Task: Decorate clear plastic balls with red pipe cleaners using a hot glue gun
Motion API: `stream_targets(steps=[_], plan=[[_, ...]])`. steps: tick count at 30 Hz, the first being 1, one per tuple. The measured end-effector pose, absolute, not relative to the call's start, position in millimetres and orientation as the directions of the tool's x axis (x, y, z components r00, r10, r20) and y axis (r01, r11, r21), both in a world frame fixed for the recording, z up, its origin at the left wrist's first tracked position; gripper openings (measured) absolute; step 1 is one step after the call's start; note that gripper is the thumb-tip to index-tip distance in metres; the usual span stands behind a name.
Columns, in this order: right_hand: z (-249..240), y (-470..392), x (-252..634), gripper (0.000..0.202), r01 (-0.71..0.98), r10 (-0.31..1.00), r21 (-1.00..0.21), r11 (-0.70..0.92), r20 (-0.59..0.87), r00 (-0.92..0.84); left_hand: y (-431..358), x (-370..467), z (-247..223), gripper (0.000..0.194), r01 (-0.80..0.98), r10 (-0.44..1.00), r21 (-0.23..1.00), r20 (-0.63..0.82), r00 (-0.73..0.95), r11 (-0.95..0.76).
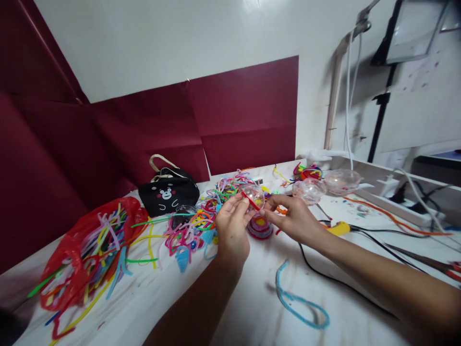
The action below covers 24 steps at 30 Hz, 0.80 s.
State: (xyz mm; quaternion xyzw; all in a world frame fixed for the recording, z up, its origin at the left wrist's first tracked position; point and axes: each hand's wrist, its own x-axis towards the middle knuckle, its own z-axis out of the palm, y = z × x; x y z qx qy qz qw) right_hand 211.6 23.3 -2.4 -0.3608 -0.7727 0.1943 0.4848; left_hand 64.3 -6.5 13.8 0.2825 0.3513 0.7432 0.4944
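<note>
My left hand point(234, 228) is closed on the edge of a small clear plastic half-ball point(255, 192), tilted above the table. A red pipe cleaner point(249, 199) runs along its rim. With thumb and fingertips pinched together, my right hand point(295, 220) grips the right end of that red strip at the rim. Just beneath both hands lies a round coil of pink, red and purple pipe cleaners point(260, 231), partly covered. A bent light-blue pipe cleaner point(302, 302) rests on the table nearer to me.
Left stands a red plastic bag point(68, 240) of pipe cleaners, beside a black pouch point(169, 192). A colourful heap of pipe-cleaner pieces point(190, 228) spreads behind my left hand. Larger clear domes point(309, 191) stand at right, near a yellow-handled corded tool point(339, 228) and a power strip point(389, 187).
</note>
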Motion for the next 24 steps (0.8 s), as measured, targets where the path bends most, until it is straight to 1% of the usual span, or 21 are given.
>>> stream_targets(steps=[9, 15, 20, 24], plan=[[-4.6, 25.5, 213.1, 0.019, 0.357, 0.792, -0.707, 0.611, 0.552, -0.261, -5.3, 62.1, 10.4, 0.029, -0.532, 0.939, 0.806, 0.081, -0.333, -0.258], [-7.5, 29.0, 214.6, 0.021, 0.312, 0.806, -0.744, 0.591, 0.529, -0.267, -6.3, 63.0, 11.4, 0.023, -0.548, 0.942, 0.803, 0.050, -0.331, -0.235], [-9.1, 31.8, 215.5, 0.025, 0.258, 0.825, -0.787, 0.560, 0.500, -0.264, -7.2, 63.2, 13.2, 0.018, -0.559, 0.943, 0.801, 0.016, -0.333, -0.212], [-10.4, 32.5, 214.5, 0.031, 0.238, 0.831, -0.799, 0.553, 0.511, -0.219, -7.2, 63.3, 14.3, 0.017, -0.580, 0.945, 0.792, -0.014, -0.326, -0.188]])
